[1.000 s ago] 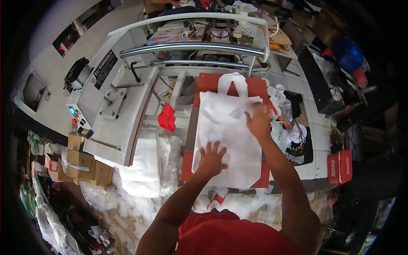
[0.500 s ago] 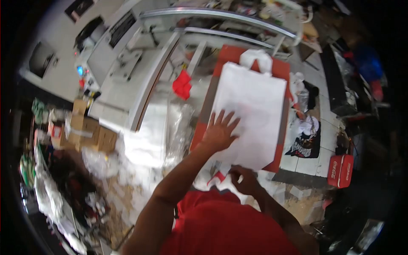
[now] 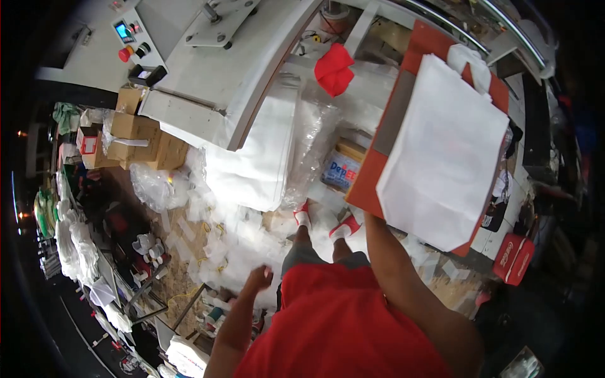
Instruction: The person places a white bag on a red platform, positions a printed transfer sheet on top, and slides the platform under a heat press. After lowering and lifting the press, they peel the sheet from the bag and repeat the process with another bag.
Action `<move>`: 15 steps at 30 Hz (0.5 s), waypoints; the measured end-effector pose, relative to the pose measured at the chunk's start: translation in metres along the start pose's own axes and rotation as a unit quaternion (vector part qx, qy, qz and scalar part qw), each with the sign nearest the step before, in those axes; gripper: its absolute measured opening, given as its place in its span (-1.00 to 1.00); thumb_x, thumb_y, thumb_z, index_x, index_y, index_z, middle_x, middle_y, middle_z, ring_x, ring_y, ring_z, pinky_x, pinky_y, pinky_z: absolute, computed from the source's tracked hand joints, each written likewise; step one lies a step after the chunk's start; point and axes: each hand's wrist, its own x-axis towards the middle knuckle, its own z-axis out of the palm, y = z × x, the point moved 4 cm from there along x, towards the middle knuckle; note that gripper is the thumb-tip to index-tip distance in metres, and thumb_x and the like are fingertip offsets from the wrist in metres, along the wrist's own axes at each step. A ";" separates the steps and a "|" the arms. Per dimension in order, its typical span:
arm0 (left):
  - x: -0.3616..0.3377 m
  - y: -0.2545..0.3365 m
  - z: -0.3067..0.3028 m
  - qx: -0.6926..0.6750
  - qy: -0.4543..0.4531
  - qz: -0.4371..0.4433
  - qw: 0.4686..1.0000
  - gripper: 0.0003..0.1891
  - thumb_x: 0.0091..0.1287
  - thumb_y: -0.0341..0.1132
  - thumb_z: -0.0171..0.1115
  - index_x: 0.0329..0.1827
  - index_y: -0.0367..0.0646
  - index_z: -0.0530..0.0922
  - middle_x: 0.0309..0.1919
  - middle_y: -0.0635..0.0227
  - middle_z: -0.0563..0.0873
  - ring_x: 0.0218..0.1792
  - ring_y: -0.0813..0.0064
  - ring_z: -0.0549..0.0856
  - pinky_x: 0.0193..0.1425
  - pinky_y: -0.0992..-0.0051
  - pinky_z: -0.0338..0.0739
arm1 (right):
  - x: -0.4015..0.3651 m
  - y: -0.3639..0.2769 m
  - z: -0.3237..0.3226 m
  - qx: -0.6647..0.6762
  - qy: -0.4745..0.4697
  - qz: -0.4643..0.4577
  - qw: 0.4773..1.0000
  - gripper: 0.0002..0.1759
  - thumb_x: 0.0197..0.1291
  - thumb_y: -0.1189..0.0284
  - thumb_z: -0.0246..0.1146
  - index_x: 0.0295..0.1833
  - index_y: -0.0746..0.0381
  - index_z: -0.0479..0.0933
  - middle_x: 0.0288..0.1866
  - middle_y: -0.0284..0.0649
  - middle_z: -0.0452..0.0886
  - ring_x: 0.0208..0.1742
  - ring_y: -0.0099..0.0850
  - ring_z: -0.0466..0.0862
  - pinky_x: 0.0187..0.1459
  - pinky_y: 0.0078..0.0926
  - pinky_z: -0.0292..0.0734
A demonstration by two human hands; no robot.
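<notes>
A white fabric bag (image 3: 444,160) with looped handles (image 3: 471,65) lies flat on an orange-red board (image 3: 367,194). A grey strip (image 3: 395,116) runs along the board's left side. My right arm reaches to the board's near edge; the right hand is hidden beneath it, so its fingers do not show. My left hand (image 3: 258,278) hangs low beside my red shirt, away from the bag. Its fingers are curled in, with nothing visible in them. Left of the board lies a stack of white fabric sheets or bags (image 3: 255,157), partly beside clear plastic wrap (image 3: 312,142).
A white machine table (image 3: 233,69) with a control panel (image 3: 135,41) stands at upper left. A red cloth (image 3: 334,70) hangs on the frame. Cardboard boxes (image 3: 133,140), white scraps (image 3: 236,242) on the floor and a red cooler (image 3: 513,259) surround me.
My left hand has come off the bag and dropped to my side. My right hand has gone under the board's near edge. The view has shifted, so the board appears further right.
</notes>
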 end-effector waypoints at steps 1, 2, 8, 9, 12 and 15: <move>-0.022 -0.029 0.015 -0.025 -0.045 -0.063 0.997 -0.69 0.33 -0.15 0.16 -0.11 -0.25 0.58 -0.18 -0.12 0.72 -0.05 -0.14 0.69 0.07 0.07 0.58 | 0.003 0.012 0.006 -0.017 0.018 0.009 1.000 -0.60 0.24 0.16 0.33 0.05 0.21 0.62 -0.08 -0.02 0.73 -0.06 0.03 0.71 0.09 -0.05 0.55; -0.043 -0.038 0.015 -0.023 -0.081 -0.129 0.988 -0.69 0.33 -0.13 0.16 -0.09 -0.21 0.59 -0.18 -0.04 0.75 -0.04 -0.05 0.72 0.08 0.12 0.60 | 0.004 0.023 0.010 -0.029 0.038 0.015 0.999 -0.60 0.24 0.17 0.33 0.06 0.21 0.62 -0.08 -0.02 0.73 -0.06 0.03 0.71 0.09 -0.05 0.55; -0.080 -0.162 0.047 -0.070 -0.190 -0.197 0.959 -0.65 0.33 -0.06 0.21 0.01 -0.11 0.62 -0.15 0.12 0.79 -0.03 0.12 0.76 0.11 0.21 0.61 | -0.009 0.050 0.026 -0.060 0.099 0.037 0.993 -0.60 0.25 0.17 0.32 0.07 0.21 0.62 -0.06 -0.01 0.72 -0.04 0.04 0.70 0.10 -0.06 0.55; -0.065 -0.164 0.032 -0.035 -0.191 -0.193 0.962 -0.63 0.32 -0.04 0.23 0.02 -0.09 0.63 -0.13 0.12 0.79 -0.03 0.12 0.76 0.11 0.21 0.61 | -0.015 0.052 0.026 -0.061 0.102 0.037 0.992 -0.60 0.25 0.17 0.31 0.07 0.21 0.62 -0.06 -0.01 0.72 -0.04 0.04 0.70 0.10 -0.06 0.55; -0.024 -0.194 0.015 0.030 -0.141 -0.143 0.979 -0.63 0.30 -0.03 0.27 0.01 -0.10 0.64 -0.13 0.14 0.79 -0.06 0.16 0.77 0.08 0.25 0.63 | -0.027 0.050 0.023 -0.066 0.103 0.040 0.992 -0.60 0.25 0.18 0.31 0.08 0.21 0.62 -0.05 -0.01 0.72 -0.03 0.04 0.70 0.10 -0.06 0.55; 0.016 -0.127 -0.045 -0.126 -0.034 -0.136 0.982 -0.65 0.31 -0.08 0.28 0.01 -0.13 0.64 -0.13 0.13 0.79 -0.07 0.17 0.78 0.05 0.27 0.65 | -0.040 0.048 0.015 -0.073 0.110 0.041 0.990 -0.60 0.26 0.18 0.31 0.08 0.21 0.63 -0.04 0.00 0.72 -0.02 0.05 0.70 0.10 -0.07 0.55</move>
